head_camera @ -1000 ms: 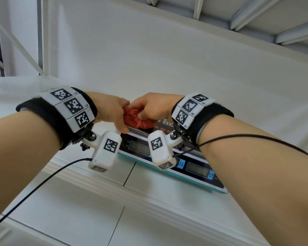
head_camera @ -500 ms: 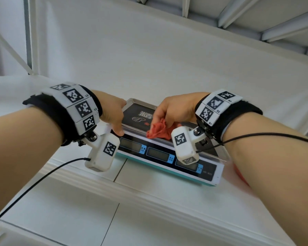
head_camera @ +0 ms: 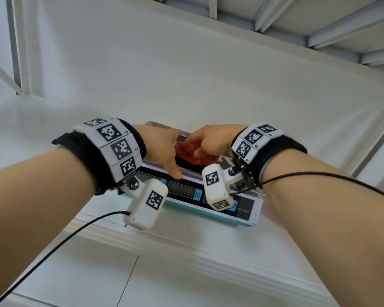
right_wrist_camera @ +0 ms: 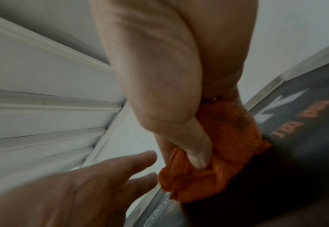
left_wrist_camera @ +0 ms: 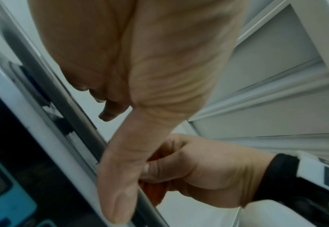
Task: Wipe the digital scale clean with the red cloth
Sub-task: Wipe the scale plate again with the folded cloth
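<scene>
The digital scale (head_camera: pixel 182 189) has a dark platter with a steel rim and a white and teal display front, and it stands on a white ledge. My right hand (head_camera: pixel 197 151) grips the bunched red cloth (head_camera: pixel 185 151) and presses it on the platter's left part. In the right wrist view the thumb pinches the cloth (right_wrist_camera: pixel 227 145) against the dark platter (right_wrist_camera: pixel 305 138). My left hand (head_camera: pixel 171 156) rests at the scale's left end, fingers stretched, with its thumb (left_wrist_camera: pixel 119 184) lying along the platter's front rim. The two hands nearly touch.
The ledge (head_camera: pixel 142 231) steps down to a lower white surface (head_camera: pixel 87 280) in front. A white wall (head_camera: pixel 186 85) rises close behind the scale, with white beams (head_camera: pixel 319 29) above. Black cables (head_camera: pixel 75 231) hang from both wrists.
My right hand has swept the cloth from the platter's front middle back to the left, up to my left hand. The left hand has stayed at the scale's left end.
</scene>
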`<state>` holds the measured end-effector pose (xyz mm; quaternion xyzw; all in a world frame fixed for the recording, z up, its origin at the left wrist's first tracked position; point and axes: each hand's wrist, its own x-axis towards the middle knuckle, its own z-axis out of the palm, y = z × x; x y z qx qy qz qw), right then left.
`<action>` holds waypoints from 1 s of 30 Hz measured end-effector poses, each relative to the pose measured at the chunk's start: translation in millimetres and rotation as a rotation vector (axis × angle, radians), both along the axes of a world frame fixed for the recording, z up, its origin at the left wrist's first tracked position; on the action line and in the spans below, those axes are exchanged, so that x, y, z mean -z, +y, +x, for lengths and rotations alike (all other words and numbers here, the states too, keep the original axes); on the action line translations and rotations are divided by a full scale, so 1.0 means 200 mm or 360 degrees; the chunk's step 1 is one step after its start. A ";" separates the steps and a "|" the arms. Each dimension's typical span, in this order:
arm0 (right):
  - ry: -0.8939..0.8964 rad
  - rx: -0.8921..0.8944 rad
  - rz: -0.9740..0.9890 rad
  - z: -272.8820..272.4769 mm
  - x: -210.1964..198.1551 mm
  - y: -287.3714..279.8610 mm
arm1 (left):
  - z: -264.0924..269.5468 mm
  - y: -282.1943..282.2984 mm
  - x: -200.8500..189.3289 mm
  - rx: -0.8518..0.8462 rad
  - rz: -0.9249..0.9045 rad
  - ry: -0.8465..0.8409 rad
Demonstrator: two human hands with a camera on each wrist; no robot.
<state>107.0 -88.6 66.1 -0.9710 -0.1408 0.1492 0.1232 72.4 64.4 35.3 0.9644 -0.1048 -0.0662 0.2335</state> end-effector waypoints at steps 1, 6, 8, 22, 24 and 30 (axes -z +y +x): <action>-0.0001 -0.0067 -0.0009 -0.01 0.01 0.00 | 0.00 -0.01 0.00 0.0006 -0.0001 0.0003; 0.0074 -0.0227 -0.0019 -0.05 -0.02 -0.07 | 0.00 -0.03 0.00 -0.0010 0.0084 0.0001; 0.0149 -0.0204 -0.0081 -0.05 -0.05 -0.12 | 0.00 -0.04 -0.01 0.0000 0.0065 0.0029; 0.0349 0.0079 -0.0085 -0.02 -0.09 -0.30 | 0.00 -0.14 -0.02 0.0171 -0.0046 0.0078; 0.0308 0.0038 -0.0021 -0.04 -0.09 -0.26 | 0.01 -0.16 -0.02 0.0174 -0.0005 0.0052; 0.0049 -0.0187 0.0100 -0.09 0.00 -0.16 | 0.03 -0.19 -0.01 0.0205 -0.0047 0.0046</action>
